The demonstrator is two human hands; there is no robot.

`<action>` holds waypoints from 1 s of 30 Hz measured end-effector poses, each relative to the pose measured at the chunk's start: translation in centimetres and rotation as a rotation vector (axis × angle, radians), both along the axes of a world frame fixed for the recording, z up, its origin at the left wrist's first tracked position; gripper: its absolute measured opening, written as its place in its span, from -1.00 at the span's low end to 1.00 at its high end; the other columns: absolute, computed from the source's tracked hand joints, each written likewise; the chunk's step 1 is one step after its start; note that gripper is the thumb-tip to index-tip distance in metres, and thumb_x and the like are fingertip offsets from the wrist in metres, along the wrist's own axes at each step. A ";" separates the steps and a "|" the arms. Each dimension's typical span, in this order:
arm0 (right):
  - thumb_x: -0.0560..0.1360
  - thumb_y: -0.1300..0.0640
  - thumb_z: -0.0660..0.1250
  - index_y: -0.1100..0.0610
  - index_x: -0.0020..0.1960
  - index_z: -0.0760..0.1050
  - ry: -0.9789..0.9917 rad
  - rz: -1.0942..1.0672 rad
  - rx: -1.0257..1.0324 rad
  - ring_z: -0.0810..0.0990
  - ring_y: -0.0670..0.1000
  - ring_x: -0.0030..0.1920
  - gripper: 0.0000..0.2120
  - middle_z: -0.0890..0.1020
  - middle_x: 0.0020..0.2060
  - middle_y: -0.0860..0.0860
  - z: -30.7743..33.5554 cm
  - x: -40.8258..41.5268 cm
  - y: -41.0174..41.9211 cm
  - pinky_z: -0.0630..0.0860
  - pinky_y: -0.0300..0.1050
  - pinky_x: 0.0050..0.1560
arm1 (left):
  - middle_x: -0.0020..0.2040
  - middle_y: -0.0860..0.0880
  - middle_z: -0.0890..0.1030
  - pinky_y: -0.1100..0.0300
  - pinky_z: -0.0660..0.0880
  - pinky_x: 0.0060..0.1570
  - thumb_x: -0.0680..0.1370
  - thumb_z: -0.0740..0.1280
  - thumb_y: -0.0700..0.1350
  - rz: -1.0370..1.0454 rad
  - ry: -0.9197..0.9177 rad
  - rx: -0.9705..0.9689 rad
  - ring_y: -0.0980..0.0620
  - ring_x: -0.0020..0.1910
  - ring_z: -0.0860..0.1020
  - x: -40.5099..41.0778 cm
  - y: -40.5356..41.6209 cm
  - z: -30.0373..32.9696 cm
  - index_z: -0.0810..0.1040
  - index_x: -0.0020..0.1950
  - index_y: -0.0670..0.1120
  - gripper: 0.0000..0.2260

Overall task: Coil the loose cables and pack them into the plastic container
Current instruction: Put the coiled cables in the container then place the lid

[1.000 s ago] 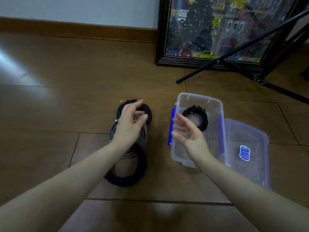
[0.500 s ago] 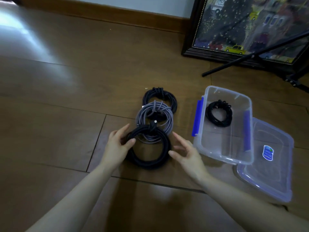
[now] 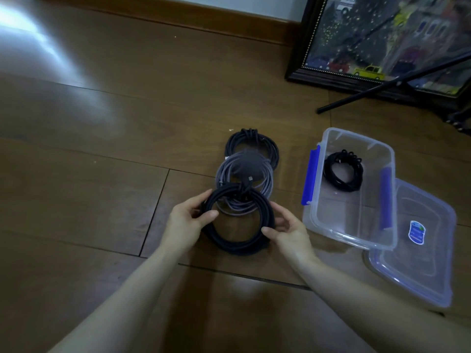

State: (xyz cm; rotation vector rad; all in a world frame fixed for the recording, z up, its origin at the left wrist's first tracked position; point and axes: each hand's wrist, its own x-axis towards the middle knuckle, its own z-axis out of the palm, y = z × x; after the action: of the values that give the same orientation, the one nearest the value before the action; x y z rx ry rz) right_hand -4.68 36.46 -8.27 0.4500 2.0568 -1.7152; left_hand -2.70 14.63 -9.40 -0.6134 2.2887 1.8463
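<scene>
- The left hand [image 3: 190, 220] is pinching the left side of the big black coil [image 3: 238, 221], with the thumb on top and the fingers curling round the cable.
- The right hand [image 3: 285, 231] is holding the right side of the same coil, with its fingers curling round the rim.
- The big black coil is lying on the floor, close to the person, and partly covering the grey coil [image 3: 243, 179] behind it.
- The grey coil is lying partly on the far black coil [image 3: 251, 146], so the three are making a short row.
- The plastic container [image 3: 356, 230] is sitting open just to the right of the coils, well within reach.
- One small black coil [image 3: 342, 170] is already lying inside it, so one cable is packed.
- All the cables look coiled by now, I think. Three are waiting to go in.
- The clear lid [image 3: 418, 266] is lying under the container's right edge, so closing it is waiting too.
- Everything is sitting on a shiny brown wooden floor [image 3: 102, 123] with light shining on it.
- A framed picture [image 3: 382, 42] is leaning by the wall, and a thin black stand leg [image 3: 382, 87] is crossing in front of it.
</scene>
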 end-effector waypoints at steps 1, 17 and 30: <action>0.47 0.47 0.35 0.02 0.39 0.44 0.027 -0.011 0.006 0.61 -0.08 -0.11 -0.42 0.63 -0.11 0.07 0.3 0.1 0.1 0.53 -0.39 -0.21 | 0.23 0.11 0.63 -0.04 0.48 0.33 0.48 0.49 -0.19 0.000 0.025 0.029 0.09 0.27 0.54 0.0 0.1 0.6 0.54 0.30 0.17 -0.54; 0.48 0.52 0.28 0.10 0.33 0.48 0.245 -0.450 -0.086 0.63 0.07 -0.08 -0.49 0.63 -0.01 0.17 7.3 -2.3 11.8 0.64 -0.20 -0.09 | 0.28 0.03 0.43 0.42 0.41 0.11 0.54 0.44 -0.18 -0.579 0.169 -0.076 0.15 0.21 0.44 -7.9 11.6 7.5 0.21 0.57 0.11 -0.31; 0.51 0.52 0.26 0.18 0.29 0.48 0.218 -0.510 0.042 0.65 -0.04 -0.21 -0.57 0.66 -0.02 0.15 7.5 -7.4 19.7 0.61 -0.27 -0.31 | 0.45 -0.06 0.29 0.32 0.26 0.23 0.54 0.44 -0.17 -0.699 0.169 -0.168 -0.02 0.42 0.33 -15.2 20.9 6.7 0.17 0.60 -0.07 -0.30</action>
State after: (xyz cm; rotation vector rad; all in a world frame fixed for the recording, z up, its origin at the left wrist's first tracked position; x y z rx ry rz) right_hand -12.06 56.11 -0.81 0.9003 2.2711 -2.0847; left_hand -17.90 35.48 -2.69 0.3219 2.3405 1.4096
